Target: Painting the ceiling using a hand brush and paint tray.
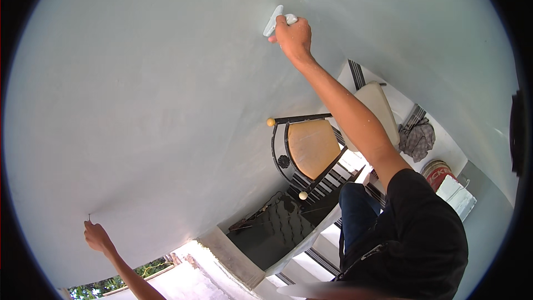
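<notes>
The right hand [294,36] grips a white tool [272,20] at the wall [139,78]; the left hand [97,237] pinches a thin pin [89,216]. Below, a chair [313,147] crowds the wall, cloth [417,140] and bucket [437,173] rightward.

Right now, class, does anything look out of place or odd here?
Yes: the grey cloth, near the bucket, looks odd because it lies crumpled in a heap, not folded.

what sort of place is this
Probably a building interior under renovation: a plain grey wall, a broad-headed hand tool in the right hand, and a reddish bucket in view.
</notes>
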Tool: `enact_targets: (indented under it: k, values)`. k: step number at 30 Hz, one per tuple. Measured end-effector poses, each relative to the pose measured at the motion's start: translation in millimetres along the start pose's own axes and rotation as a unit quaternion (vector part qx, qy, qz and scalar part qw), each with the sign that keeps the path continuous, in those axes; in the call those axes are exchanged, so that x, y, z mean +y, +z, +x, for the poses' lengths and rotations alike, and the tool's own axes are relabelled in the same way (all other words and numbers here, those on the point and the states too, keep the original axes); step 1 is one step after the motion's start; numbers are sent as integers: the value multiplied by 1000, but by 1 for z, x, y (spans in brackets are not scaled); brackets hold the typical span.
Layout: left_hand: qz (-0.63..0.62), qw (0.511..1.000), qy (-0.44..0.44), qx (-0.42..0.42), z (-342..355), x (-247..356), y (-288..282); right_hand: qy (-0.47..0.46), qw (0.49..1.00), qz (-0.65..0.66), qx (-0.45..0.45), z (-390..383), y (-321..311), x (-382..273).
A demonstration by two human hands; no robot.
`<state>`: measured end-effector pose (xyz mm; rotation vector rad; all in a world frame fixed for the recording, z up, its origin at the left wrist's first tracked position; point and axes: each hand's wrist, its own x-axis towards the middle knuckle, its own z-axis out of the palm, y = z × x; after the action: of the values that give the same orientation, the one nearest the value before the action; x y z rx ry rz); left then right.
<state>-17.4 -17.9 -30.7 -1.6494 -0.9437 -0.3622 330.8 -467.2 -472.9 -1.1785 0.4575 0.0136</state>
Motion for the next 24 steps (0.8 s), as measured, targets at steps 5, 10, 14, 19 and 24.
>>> enact_targets:
  k: [5,10,14,19,24]
  values:
    - [-53,998,0,13,-4,5,-11,-104,994,1,-21,-37,36,-98]
    - [-76,997,-4,30,-3,3,1,-167,983,17,-68,-87,69,-209]
    - [-80,995,-12,54,-5,4,-2,-269,954,57,-120,-111,86,-306]
    - [-75,989,1,127,-10,5,6,-224,921,226,-225,-156,95,-413]
    - [-92,988,-16,122,-7,9,-1,-309,901,225,-204,-90,97,-337]
